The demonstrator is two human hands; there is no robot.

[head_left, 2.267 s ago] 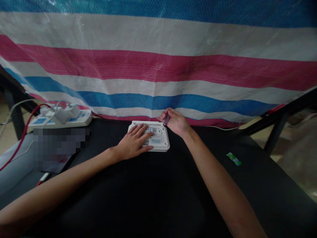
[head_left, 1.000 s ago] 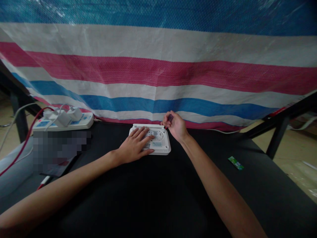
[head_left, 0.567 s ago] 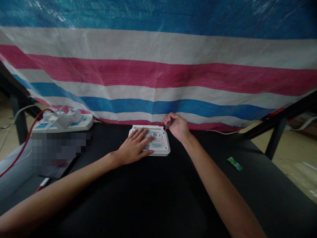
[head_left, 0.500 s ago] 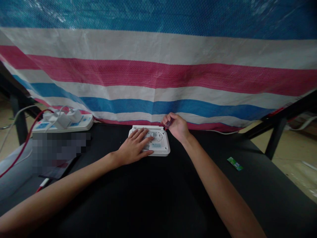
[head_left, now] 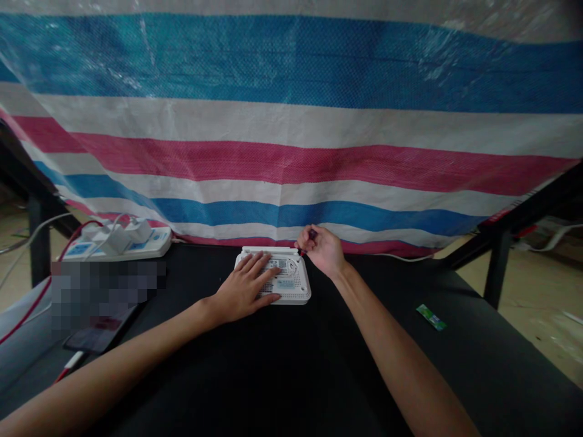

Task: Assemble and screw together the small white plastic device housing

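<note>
A white router-like box [head_left: 298,294] lies on the black table with its vented, labelled underside up. My left hand [head_left: 248,285] rests flat on its left part, fingers spread, covering some of the label and vents. My right hand [head_left: 324,250] is closed around a small screwdriver [head_left: 313,233] at the box's far right corner. Its dark handle end shows between the fingers, and its reddish lower part points down at that corner. Whether the tip sits in a screw is too small to tell.
A white power strip [head_left: 157,241] with plugged-in adapters stands at the back left. Nearer lies a dark phone [head_left: 98,337] on a red-and-white cable. A small green packet [head_left: 430,317] lies to the right. Striped sheeting [head_left: 282,161] hangs behind the table [head_left: 291,370].
The view has tilted up, so everything sits lower in the picture. The screwdriver handle now stands more upright in my right hand. My left hand stays on the box.
</note>
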